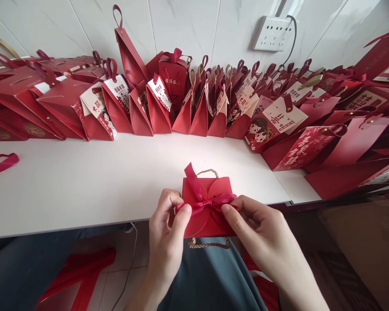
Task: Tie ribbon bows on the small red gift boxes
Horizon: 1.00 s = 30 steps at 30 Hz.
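A small red gift box (197, 226) with petal-shaped top flaps is in front of me, over my lap at the table's front edge. Gold rope handles (210, 245) stick out at its near and far sides. Across its top runs a crimson ribbon (208, 202), crossed and gathered in a bow at the middle, one tail pointing away from me. My left hand (170, 229) pinches the ribbon's left loop between thumb and finger. On the other side, my right hand (254, 222) pinches its right loop. The fingertips beneath the ribbon are partly hidden.
Many red gift boxes (119, 108) with ribbon loops line the back of the white table (84, 181). Larger red boxes (337, 172) crowd the right side. A loose ribbon (3, 164) lies at left. A power strip (272, 33) is on the wall; a red stool (84, 276) stands below.
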Available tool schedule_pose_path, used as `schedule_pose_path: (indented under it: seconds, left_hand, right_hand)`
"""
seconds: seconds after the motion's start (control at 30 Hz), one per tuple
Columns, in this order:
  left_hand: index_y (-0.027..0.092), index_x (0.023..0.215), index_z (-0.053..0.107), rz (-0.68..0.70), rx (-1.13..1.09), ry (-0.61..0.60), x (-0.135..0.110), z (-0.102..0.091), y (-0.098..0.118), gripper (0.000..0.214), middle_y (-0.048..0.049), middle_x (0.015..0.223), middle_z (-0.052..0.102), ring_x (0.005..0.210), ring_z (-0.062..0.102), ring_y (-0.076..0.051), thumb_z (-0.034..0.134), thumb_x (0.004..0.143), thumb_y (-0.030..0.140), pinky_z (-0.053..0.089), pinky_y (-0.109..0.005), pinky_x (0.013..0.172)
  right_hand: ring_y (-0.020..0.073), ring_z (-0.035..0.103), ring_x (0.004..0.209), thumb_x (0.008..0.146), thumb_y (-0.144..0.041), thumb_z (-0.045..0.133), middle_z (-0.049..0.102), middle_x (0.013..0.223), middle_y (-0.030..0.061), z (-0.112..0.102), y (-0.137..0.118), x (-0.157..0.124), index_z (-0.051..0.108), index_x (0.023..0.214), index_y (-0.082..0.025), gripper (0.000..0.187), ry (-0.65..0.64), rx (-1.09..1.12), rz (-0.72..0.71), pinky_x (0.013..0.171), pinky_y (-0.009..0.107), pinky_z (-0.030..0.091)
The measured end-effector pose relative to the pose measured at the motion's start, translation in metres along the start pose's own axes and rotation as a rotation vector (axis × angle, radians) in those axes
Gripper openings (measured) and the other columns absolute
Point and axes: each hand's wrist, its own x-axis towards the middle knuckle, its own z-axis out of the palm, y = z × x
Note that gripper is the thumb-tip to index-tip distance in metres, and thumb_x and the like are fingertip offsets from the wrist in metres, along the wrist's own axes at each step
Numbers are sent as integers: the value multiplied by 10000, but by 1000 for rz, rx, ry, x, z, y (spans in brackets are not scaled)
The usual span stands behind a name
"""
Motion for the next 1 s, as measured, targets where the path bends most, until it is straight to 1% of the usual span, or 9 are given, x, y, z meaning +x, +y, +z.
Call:
schedule_pose_path:
  seconds: [0.07,0.17,0.3,0.37,0.47,0.57,0.63,0.77,1.0]
  left_hand:
    - [188,645,383,-15,-28,-23,1,-2,-1,268,20,699,361,628,354,-110,486,874,281,298,-241,567]
    - [185,645,378,-50,-60,-56,3,-4,-2,284,16,712,359,655,359,-113,476,889,291,302,-247,598]
    - [187,650,361,-97,-43,-68,5,-7,-1,309,17,719,334,623,310,-109,480,896,331,273,-253,570]
    - [190,654,356,-106,-27,-82,6,-9,-1,313,18,720,325,608,292,-108,477,899,344,263,-255,556]
    - [192,653,347,-101,1,-93,6,-10,0,320,19,719,316,602,285,-108,470,901,353,265,-256,555]
    - [195,649,334,-92,35,-93,7,-10,-1,326,20,714,306,596,276,-110,465,900,357,266,-257,553]
    - [197,645,324,-92,52,-86,7,-10,0,329,20,705,301,587,270,-112,462,896,359,267,-257,544]
    - [200,629,321,-87,91,-58,8,-8,0,332,18,685,318,574,284,-115,467,877,367,292,-257,539]
    - [197,643,319,-86,104,-76,7,-8,2,313,16,712,320,604,303,-115,417,908,333,308,-245,565]
  right_hand:
    - [71,269,467,843,-522,496,344,507,-47,-3,1,4,492,649,-166,405,-52,76,-21,410,184,218]
    - [67,260,481,840,-505,518,349,541,-47,-9,5,11,458,631,-168,401,-135,205,-94,423,183,222]
    - [56,202,465,862,-478,520,314,538,-62,-13,13,19,437,648,-170,385,-205,342,-135,412,184,185]
    - [54,194,464,869,-467,524,305,541,-63,-13,17,21,435,653,-169,378,-231,392,-140,412,186,173]
    - [56,207,470,867,-457,540,305,547,-61,-12,22,25,429,649,-170,378,-253,458,-145,420,189,171]
    - [53,177,465,862,-450,555,284,541,-66,-10,27,29,422,643,-169,380,-281,553,-143,420,193,156]
    - [51,153,465,864,-435,561,263,536,-72,-10,31,31,414,639,-169,378,-305,627,-141,422,194,144]
    - [55,170,475,858,-400,579,254,533,-72,-9,38,35,396,628,-171,372,-338,743,-125,441,198,148]
    - [45,154,454,824,-391,614,227,514,-78,-7,44,39,371,591,-172,402,-352,821,-116,431,195,118]
